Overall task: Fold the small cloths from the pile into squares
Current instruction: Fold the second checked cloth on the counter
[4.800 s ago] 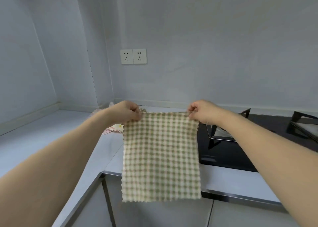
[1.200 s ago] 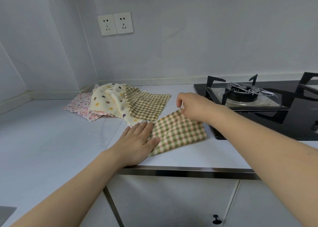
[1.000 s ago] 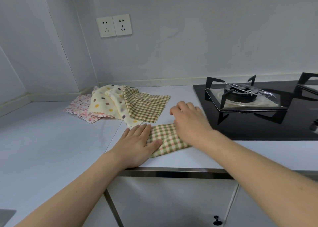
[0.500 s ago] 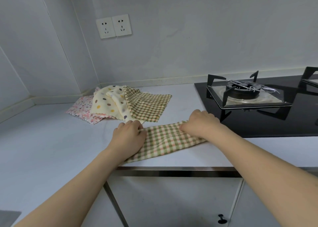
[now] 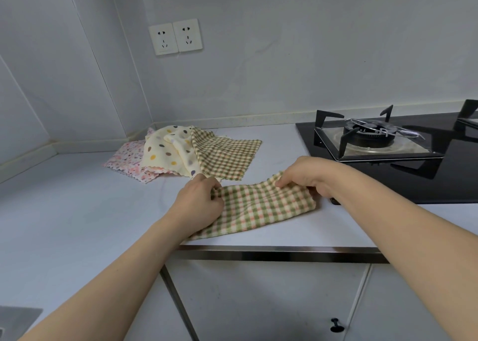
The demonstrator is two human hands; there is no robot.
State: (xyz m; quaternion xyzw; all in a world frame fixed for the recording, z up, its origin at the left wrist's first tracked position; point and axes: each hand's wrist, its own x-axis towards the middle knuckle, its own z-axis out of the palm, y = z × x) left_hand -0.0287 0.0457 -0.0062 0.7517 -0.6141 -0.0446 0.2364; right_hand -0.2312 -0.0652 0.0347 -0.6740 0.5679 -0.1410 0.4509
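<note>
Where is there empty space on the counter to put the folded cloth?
The big bare patch is the counter left of the left hand, in front of the pile. A smaller one lies between the pile and the stove. It is crowded along the front edge, where both hands grip the checked cloth.

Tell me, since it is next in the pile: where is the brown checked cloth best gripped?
Probably at its free right corner, coming from the right. The brown checked cloth lies flat there, while its left part tucks against the spotted cloth. Both hands, left and right, now hold the green checked cloth.
</note>
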